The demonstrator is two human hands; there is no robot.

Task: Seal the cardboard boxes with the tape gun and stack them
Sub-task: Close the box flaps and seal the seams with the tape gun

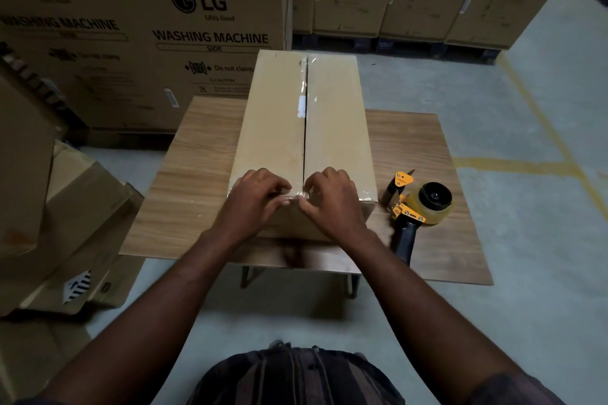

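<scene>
A long cardboard box (pixel 273 128) lies lengthwise on the wooden table (pixel 194 174), flaps closed, with clear tape along part of its centre seam. Both hands are at the box's near top edge. My left hand (pixel 255 196) and my right hand (pixel 329 197) have curled fingers and pinch a crinkled strip of clear tape (pixel 297 197) at the seam's near end. The yellow and black tape gun (pixel 416 207) lies on the table to the right of the box, with neither hand on it.
Big washing machine cartons (pixel 148 26) stand behind the table and along the back wall. Loose flattened cardboard boxes (pixel 75 207) pile up at the left. Grey concrete floor with yellow lines (pixel 539 128) lies to the right.
</scene>
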